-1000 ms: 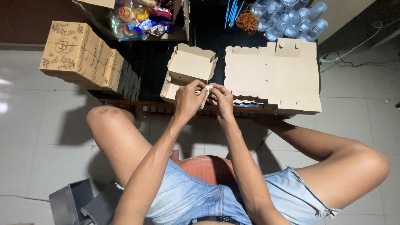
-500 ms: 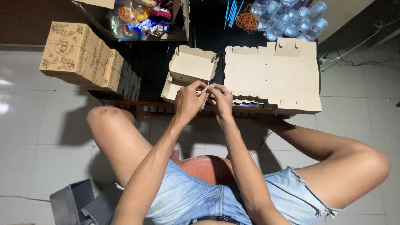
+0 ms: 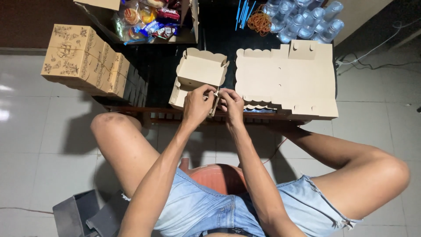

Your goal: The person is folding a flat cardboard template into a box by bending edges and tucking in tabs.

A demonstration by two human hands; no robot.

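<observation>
Cardboard, plain tan and matte, makes up the half-folded box (image 3: 199,72) at the near edge of the dark counter (image 3: 162,70). Its scalloped lid stands open toward the far side, and the front wall is the part being worked. The left hand (image 3: 197,105) and right hand (image 3: 231,103) meet at the box's near right corner, both sets of fingers pinched narrow on a small flap there; neither hand holds anything else.

By the look of it, the step in hand is locking that corner: a side tab is being tucked into the front wall. The next move would call for a firm push along the crease while the other hand braces the wall, since thin card buckles easily if pressed off the fold line.

Just right of the box lies a stack of flat blanks (image 3: 285,79), the same tan card, die-cut with wavy edges and small slots, overhanging the counter's near edge. On the left sits a row of finished boxes (image 3: 83,59), squared off and printed with dark line drawings. Farther back are a carton of shiny wrapped snacks (image 3: 144,22), a tangle of orange rubber bands (image 3: 259,22), blue straws (image 3: 243,8) and clear plastic bottles (image 3: 302,19). Pale glossy tiles cover the floor (image 3: 39,131).
</observation>
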